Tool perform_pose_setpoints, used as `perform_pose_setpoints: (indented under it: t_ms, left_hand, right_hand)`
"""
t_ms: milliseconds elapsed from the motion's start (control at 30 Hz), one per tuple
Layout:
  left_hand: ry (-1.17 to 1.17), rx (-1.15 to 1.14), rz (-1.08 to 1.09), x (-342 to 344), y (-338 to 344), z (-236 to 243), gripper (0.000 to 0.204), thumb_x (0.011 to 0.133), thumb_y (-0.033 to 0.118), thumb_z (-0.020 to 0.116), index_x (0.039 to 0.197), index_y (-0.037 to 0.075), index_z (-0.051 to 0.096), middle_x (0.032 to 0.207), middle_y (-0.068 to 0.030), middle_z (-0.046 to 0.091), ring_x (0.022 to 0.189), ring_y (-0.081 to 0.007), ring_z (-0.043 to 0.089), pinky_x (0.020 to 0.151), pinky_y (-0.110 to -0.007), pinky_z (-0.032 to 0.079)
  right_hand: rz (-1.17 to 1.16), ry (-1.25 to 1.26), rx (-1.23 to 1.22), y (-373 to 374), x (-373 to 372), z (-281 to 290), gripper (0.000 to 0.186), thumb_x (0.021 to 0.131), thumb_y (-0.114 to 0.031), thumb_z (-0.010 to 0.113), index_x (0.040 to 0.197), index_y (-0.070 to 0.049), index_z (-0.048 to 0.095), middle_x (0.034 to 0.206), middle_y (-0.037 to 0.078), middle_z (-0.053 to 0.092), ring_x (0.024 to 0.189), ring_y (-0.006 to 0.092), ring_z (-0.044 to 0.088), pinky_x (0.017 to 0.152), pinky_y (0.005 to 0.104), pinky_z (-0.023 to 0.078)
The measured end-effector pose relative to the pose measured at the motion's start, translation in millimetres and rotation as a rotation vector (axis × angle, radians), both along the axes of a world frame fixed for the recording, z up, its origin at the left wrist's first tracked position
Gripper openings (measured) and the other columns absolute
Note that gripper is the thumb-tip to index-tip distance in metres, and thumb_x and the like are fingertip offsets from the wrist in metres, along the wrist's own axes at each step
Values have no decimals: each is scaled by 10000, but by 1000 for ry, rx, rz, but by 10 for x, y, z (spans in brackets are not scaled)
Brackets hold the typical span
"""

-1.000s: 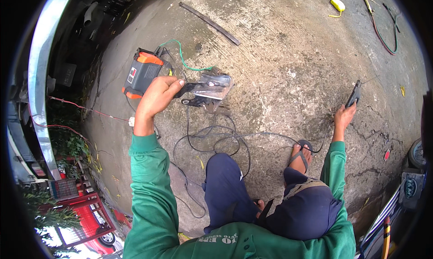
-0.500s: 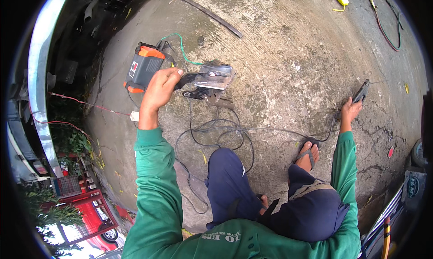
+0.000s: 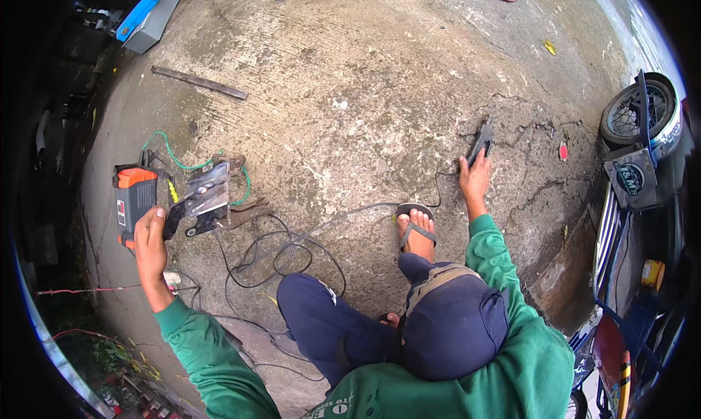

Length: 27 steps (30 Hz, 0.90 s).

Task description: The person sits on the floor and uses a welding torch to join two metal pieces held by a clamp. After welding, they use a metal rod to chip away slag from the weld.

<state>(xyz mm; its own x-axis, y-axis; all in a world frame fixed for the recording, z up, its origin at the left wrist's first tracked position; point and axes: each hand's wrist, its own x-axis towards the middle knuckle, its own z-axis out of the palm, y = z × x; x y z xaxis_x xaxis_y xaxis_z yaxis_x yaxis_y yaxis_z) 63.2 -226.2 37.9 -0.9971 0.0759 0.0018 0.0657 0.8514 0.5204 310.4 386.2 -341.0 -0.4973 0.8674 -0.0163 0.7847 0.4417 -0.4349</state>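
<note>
At the left, the fingers of my left hand [image 3: 151, 247] are closed around the end of a black flat arm [image 3: 175, 218]. That arm joins a shiny metal plate [image 3: 210, 190] on the concrete, with dark, rusty metal pieces under and beside it. A green cable [image 3: 166, 147] runs between this metalwork and the grey-and-orange welding machine [image 3: 136, 200] just beyond my left hand. Farther right, my right hand [image 3: 475, 177] grips a black electrode holder [image 3: 482, 139] low over the ground, its jaws pointing away from me. Whether a rod sits in it is hard to make out.
Loops of black cable [image 3: 292, 247] lie between the metalwork and my sandalled foot [image 3: 418, 228]. A flat metal bar [image 3: 199, 82] rests at the far left, with a blue-and-grey box [image 3: 151, 16] behind it. On the right stand a spoked wheel [image 3: 637, 112] and a battery [image 3: 634, 177].
The view has swung to the right, bringing the wheel and battery further in. My hands keep their grips. The thin rod seen at the electrode holder earlier no longer shows clearly.
</note>
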Motion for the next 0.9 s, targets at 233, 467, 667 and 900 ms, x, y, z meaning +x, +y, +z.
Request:
perform_pose_setpoints:
  t_ms: [233, 467, 667, 900]
  left_hand:
    - [-47, 29, 0, -91, -15, 32, 466, 1073, 330, 632, 1262, -94, 682, 1251, -186, 706, 1179, -237, 645, 1073, -350, 462]
    - [-47, 8, 4, 76, -133, 9, 454, 1064, 317, 628, 1202, -109, 705, 1138, -146, 737, 1091, -226, 655, 1007, -350, 480]
    - [15, 29, -167, -23, 263, 168, 476, 1066, 367, 597, 1055, -100, 688, 912, -204, 721, 876, -275, 669, 833, -384, 508]
    - [8, 76, -200, 83, 323, 207, 486, 1092, 358, 545, 896, -85, 584, 700, -155, 492, 681, -243, 461, 670, -424, 423]
  right_hand:
    - [-151, 195, -196, 189, -104, 96, 911, 908, -592, 726, 1438, 122, 526, 1245, 304, 636, 1146, 431, 642, 1017, 488, 503]
    - [-132, 111, -242, 96, -132, 182, 826, 965, -744, 534, 929, 54, 747, 897, 300, 729, 933, 458, 718, 883, 519, 526]
    - [62, 288, -128, 17, -46, 287, 633, 1029, -557, 615, 805, 34, 644, 626, 166, 561, 606, 247, 478, 604, 471, 414]
    - [306, 494, -155, -349, -528, 956, 387, 1060, -327, 662, 918, 31, 628, 745, 112, 609, 697, 172, 497, 660, 368, 462]
